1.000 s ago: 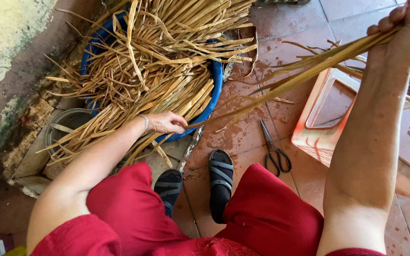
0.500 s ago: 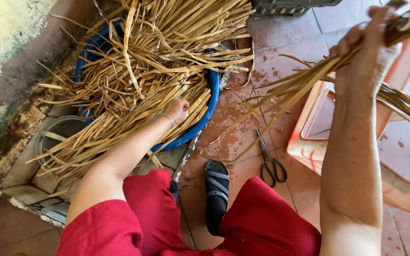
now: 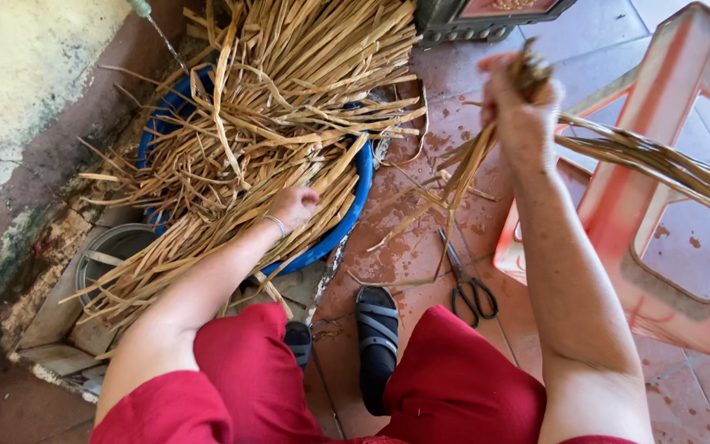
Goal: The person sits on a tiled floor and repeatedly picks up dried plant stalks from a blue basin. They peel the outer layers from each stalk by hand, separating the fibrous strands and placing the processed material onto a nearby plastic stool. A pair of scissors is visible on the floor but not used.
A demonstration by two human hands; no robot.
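— So, the straw-coloured reed strips (image 3: 289, 107): where do they sit?

— Most lie heaped across a blue basin (image 3: 361, 177) on the tiled floor (image 3: 421, 238), spilling over its rim toward the wall. A smaller bundle (image 3: 462, 177) is up in the right hand (image 3: 519, 107), its loose ends trailing down toward the floor.

— And the hands?

— The right hand is closed in a fist round the top of that bundle, fingers wrapped tight. The left hand (image 3: 293, 205), with a thin bracelet at the wrist, is reaching into the heap at the basin's near edge; its fingers curl among the strips, though I cannot tell whether they have actually pinched one.

— How would the strips handle?

— Light, I would judge, and dry: long, flat, springy, bending rather than snapping, but apt to tangle and slide against one another. Gripping near 1 end, with several gathered together, looks the safest hold; taken mid-length they would likely droop and catch on the pile.

— What else is around?

— Black-handled scissors (image 3: 470, 288) lie on the floor just below the hanging ends. An orange plastic stool (image 3: 667, 271) lies tipped on the right with more strips draped over it. A metal pot (image 3: 108, 251) sits left of the basin, half under the strips. 2 dark sandals (image 3: 377, 329) show between red trouser legs (image 3: 462, 378).
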